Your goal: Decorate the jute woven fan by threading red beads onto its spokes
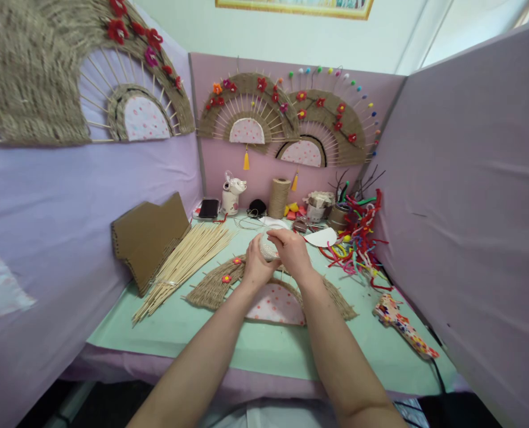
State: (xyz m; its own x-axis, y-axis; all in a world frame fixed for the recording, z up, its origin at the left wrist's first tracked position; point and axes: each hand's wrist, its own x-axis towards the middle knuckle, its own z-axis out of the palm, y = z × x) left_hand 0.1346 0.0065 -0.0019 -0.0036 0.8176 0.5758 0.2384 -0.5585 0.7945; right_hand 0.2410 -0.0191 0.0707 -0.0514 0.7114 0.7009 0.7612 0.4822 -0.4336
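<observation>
Above the middle of the table, my left hand (257,265) is closed round the side of a small round white thing with a bumpy, pearl-like surface (268,248). My right hand (293,249) reaches over its top with the fingertips pinched together; what they pinch, if anything, is too small to tell. Both hands are over a woven twine fan (211,284) lying flat on the table, with thin sticks poking out of its edge. Pink-red flowers sit on its left part, and a dotted white half-circle (277,304) fills its lower middle. My forearms hide parts of the fan.
Left lie a bundle of thin sticks (184,261) and brown cardboard (151,238). A twine spool (279,198) and a white bottle (231,199) stand behind. Right are tangled pipe cleaners (360,238) and a patterned glue gun (405,326) with a cord. Finished fans (340,119) hang on the partitions.
</observation>
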